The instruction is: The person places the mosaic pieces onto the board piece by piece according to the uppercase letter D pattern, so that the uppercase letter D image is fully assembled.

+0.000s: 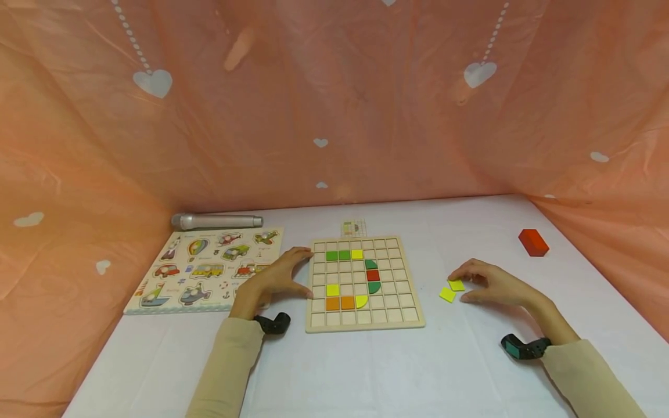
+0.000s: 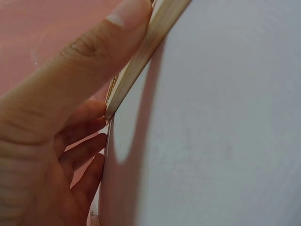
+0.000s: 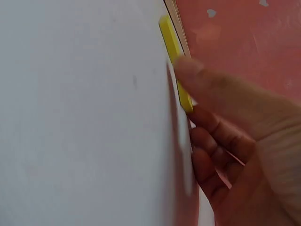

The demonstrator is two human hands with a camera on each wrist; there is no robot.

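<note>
A wooden grid board [image 1: 387,316] lies mid-table, with green, yellow, red and orange tiles in some of its cells. My left hand [image 1: 276,276] touches the board's left edge with thumb and fingertips spread apart; the left wrist view shows the thumb [image 2: 101,44] against the wooden rim. To the right of the board lie two yellow square tiles, a nearer one [image 1: 446,295] and a farther one [image 1: 457,285]. My right hand [image 1: 496,284] is at the farther tile, fingertips at its back edge and thumb just in front, with a gap between them.
A small pattern card [image 1: 353,227] lies behind the board. At the left are a vehicle picture puzzle [image 1: 209,273] and a silver microphone [image 1: 219,221]. A red block [image 1: 533,242] stands at the back right. An orange curtain [image 1: 334,116] hangs behind the table.
</note>
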